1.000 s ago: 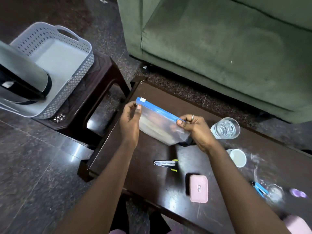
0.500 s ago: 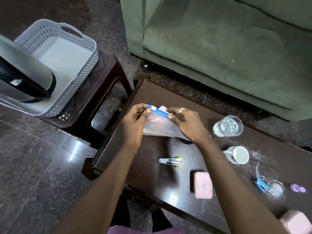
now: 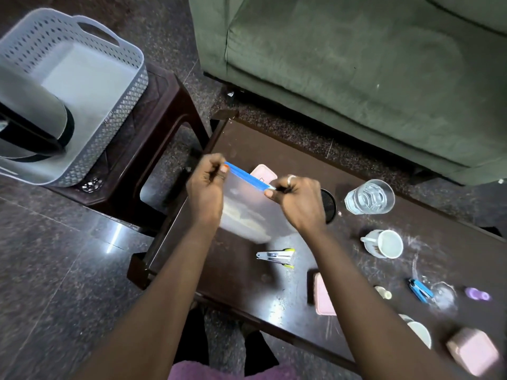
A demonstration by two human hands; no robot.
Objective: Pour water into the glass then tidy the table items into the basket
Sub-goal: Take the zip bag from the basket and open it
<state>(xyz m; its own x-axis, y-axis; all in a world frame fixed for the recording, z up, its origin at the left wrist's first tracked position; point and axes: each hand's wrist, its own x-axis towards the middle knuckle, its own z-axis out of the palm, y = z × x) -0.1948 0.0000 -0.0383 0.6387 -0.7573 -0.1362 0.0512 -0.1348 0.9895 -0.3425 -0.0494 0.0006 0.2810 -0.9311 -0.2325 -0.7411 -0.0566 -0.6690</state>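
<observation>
A clear zip bag (image 3: 251, 212) with a blue top strip hangs above the dark table (image 3: 247, 281). My left hand (image 3: 207, 187) pinches the strip's left end and my right hand (image 3: 297, 200) pinches its right end. A glass (image 3: 369, 197) with water in it stands on the table to the right of my hands. The grey perforated basket (image 3: 120, 105) sits on a dark stool at the left, with a grey and black jug (image 3: 33, 127) lying in it.
On the table lie a stapler (image 3: 275, 257), a white mug (image 3: 384, 244), a pink box (image 3: 323, 298), a blue stapler (image 3: 419, 290), a purple item (image 3: 476, 294), another pink box (image 3: 473, 353) and a black round object (image 3: 329, 205). A green sofa (image 3: 356, 64) stands behind.
The bag has turned from held flat and raised to hanging by its blue strip, lower over the table. Both hands shifted to pinch the strip's ends.
</observation>
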